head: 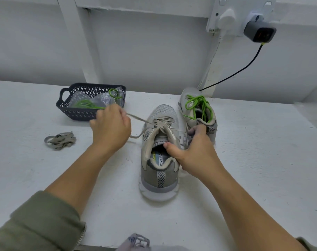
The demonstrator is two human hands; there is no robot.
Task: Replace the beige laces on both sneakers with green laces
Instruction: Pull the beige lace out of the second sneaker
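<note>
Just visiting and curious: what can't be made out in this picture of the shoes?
Head view:
- Fingertips of left hand: hidden by its back; grip on beige lace unseen.
- Insole lettering in sneaker: partly covered by right hand.
- Count of green laces in basket: blurred by plastic.
- Cloth at bottom edge: cut off.

White table (244,160), near sneaker (160,176), far sneaker (190,98), dark basket (78,113), beige lace bundle (61,140)

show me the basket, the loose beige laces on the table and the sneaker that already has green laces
basket (76,113), head view, on its front lattice wall
loose beige laces (61,140), head view, middle of the bundle
green-laced sneaker (190,91), head view, on its grey toe
</note>
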